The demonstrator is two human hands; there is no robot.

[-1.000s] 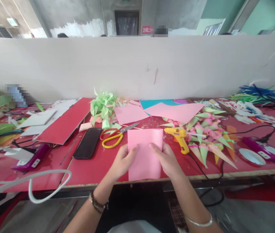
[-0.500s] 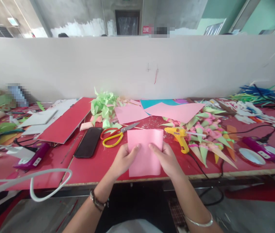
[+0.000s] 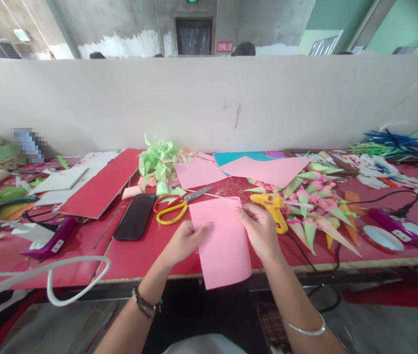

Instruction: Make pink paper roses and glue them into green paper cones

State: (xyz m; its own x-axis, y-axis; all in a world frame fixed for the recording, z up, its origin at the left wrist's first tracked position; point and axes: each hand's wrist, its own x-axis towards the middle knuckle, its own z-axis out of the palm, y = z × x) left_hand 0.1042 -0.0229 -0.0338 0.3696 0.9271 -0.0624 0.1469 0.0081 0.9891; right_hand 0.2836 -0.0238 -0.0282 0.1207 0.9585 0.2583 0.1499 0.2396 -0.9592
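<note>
I hold a pink paper sheet over the front edge of the red table. My left hand pinches its left edge, thumb on top. My right hand grips its upper right edge, fingers curled. The sheet is tilted, its lower end hanging past the table edge. Yellow-and-red scissors lie just beyond my left hand. A yellow glue gun lies right beside my right hand.
A black phone lies left of the scissors. Green paper scraps, pink sheets and several paper cones lie behind and to the right. Purple tools with cables sit at both sides. A white partition backs the table.
The pink sheet has turned and slid toward me, its lower end now past the table edge. My right hand moved up to the sheet's upper right edge.
</note>
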